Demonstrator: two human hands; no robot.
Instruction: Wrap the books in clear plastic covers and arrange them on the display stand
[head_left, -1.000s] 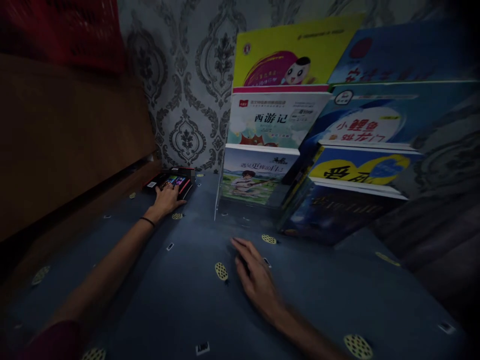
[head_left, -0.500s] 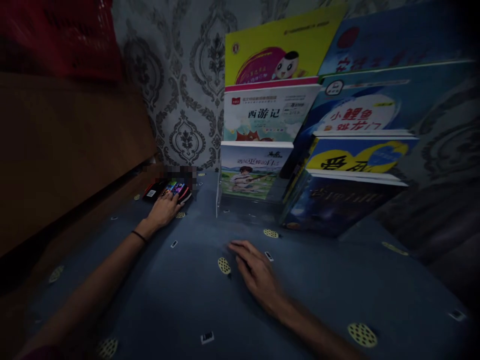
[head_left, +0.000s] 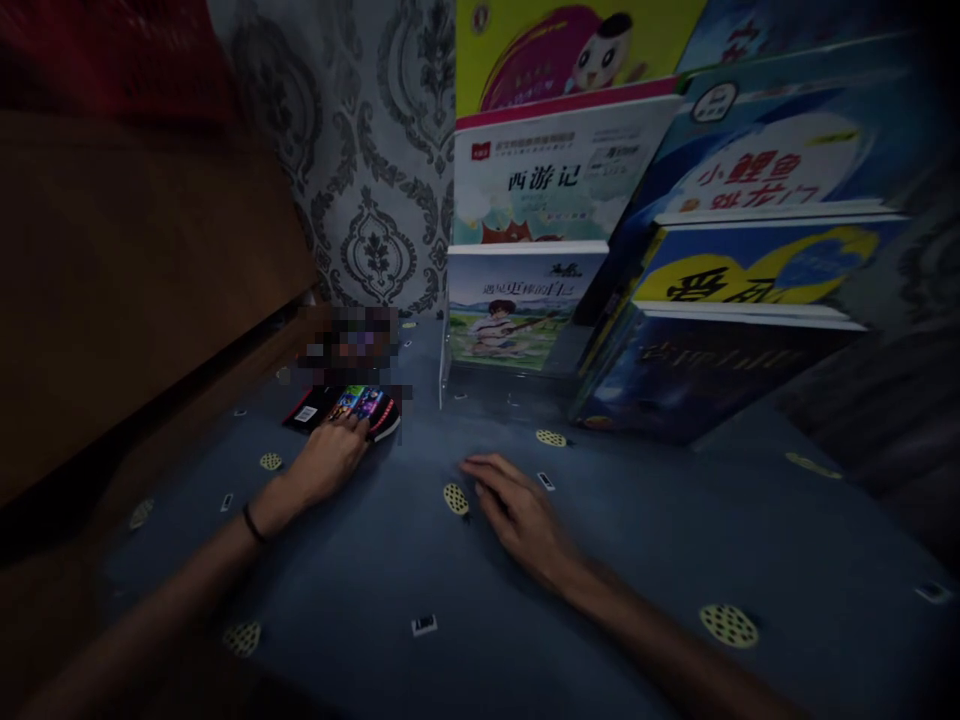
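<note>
At the left of the table, my left hand (head_left: 330, 462) has its bent fingers on the near edge of a black book (head_left: 319, 408). This book lies flat and shows a white barcode and small colourful pictures; whether my thumb is under it I cannot see. My right hand (head_left: 517, 515) rests on the blue-grey tablecloth (head_left: 360, 560), open, fingers stretched out toward the left, holding nothing. Just behind the black book is another dark, colourful item (head_left: 356, 340), blurred by pixelation.
A clear stand (head_left: 444, 375) at the back right holds several upright books, including a white-topped book (head_left: 540, 180) and a dark blue book (head_left: 720, 375). Patterned wallpaper (head_left: 375, 240) is behind. A brown wooden panel (head_left: 142, 300) borders the left, with a red bag (head_left: 150, 60) above it.
My left hand has drawn the black book toward me, away from the pixelated item behind. The right hand stays about where it was. The view has tipped down slightly.
</note>
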